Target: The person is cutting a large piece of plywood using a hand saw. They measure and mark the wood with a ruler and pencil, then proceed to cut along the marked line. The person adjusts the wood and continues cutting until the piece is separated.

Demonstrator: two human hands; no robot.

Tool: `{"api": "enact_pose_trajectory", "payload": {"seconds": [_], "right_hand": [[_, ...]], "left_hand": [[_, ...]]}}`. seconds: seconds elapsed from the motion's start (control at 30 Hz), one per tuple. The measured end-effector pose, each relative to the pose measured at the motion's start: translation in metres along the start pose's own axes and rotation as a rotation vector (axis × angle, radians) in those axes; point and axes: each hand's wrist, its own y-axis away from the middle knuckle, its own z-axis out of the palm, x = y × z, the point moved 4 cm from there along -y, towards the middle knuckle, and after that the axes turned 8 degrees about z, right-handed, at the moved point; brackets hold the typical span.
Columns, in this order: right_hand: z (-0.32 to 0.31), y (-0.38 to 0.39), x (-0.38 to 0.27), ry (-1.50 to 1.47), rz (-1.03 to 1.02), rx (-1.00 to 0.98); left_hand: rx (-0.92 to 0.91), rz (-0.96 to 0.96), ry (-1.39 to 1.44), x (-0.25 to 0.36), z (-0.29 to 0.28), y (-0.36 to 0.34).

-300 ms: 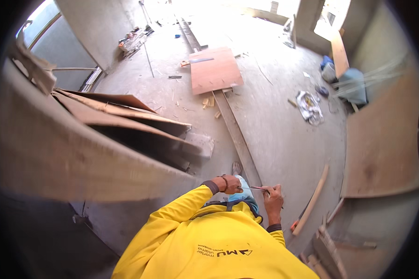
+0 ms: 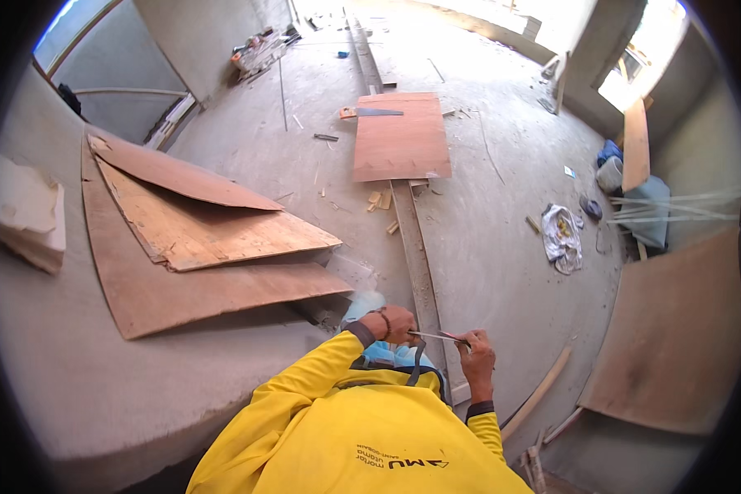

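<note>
Low in front of my body, my left hand (image 2: 397, 323) is closed around one end of a thin, pale strip (image 2: 435, 336). The strip stretches across to my right hand (image 2: 476, 356), whose fingers pinch a slim, dark reddish piece (image 2: 454, 337) at the strip's other end. What kind of thing either one is stays too small to tell. Beneath my hands a long narrow plank (image 2: 416, 247) runs away over the floor. At its far part lies a square reddish plywood sheet (image 2: 403, 152), with a handsaw (image 2: 379, 112) with an orange handle on top.
Several bent plywood sheets (image 2: 222, 239) lean over a ledge (image 2: 189, 375) on my left. A large board (image 2: 667, 329) stands at the right, near a white sack (image 2: 561, 235) and a blue-grey container (image 2: 646, 212). A curved wooden strip (image 2: 539, 391) lies by my right arm. Wood scraps (image 2: 380, 199) litter the floor.
The view has swung, so the plywood sheets on the left show more of their faces and the floor things sit farther right. Both hands keep hold, staying close together.
</note>
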Motion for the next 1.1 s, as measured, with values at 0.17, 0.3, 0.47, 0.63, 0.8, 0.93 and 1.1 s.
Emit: {"api": "enact_pose_trajectory", "payload": {"seconds": [0.17, 0.3, 0.47, 0.63, 0.8, 0.93, 1.1], "right_hand": [[0.017, -0.118, -0.055, -0.062, -0.036, -0.053], [0.047, -0.212, -0.102, -0.039, -0.063, -0.123], [0.111, -0.359, -0.162, -0.057, -0.093, -0.118], [0.165, -0.504, -0.197, 0.024, 0.010, -0.073], [0.207, -0.614, -0.205, -0.118, 0.308, -0.017], [0.257, -0.673, -0.227, -0.461, 0.732, -0.057], [0.339, -0.739, -0.248, -0.811, 1.062, -0.062]], "left_hand": [[0.196, -0.184, -0.077, -0.084, -0.091, -0.015], [0.361, -0.260, -0.054, -0.167, -0.176, -0.020], [1.037, -0.150, -0.086, -0.284, -0.263, -0.001], [1.225, -0.301, 0.078, -0.397, -0.348, 0.060], [1.051, -0.567, 0.172, -0.505, -0.389, 0.131], [1.054, -0.582, 0.306, -0.584, -0.428, 0.143], [0.998, -0.507, 0.392, -0.666, -0.511, 0.136]]}}
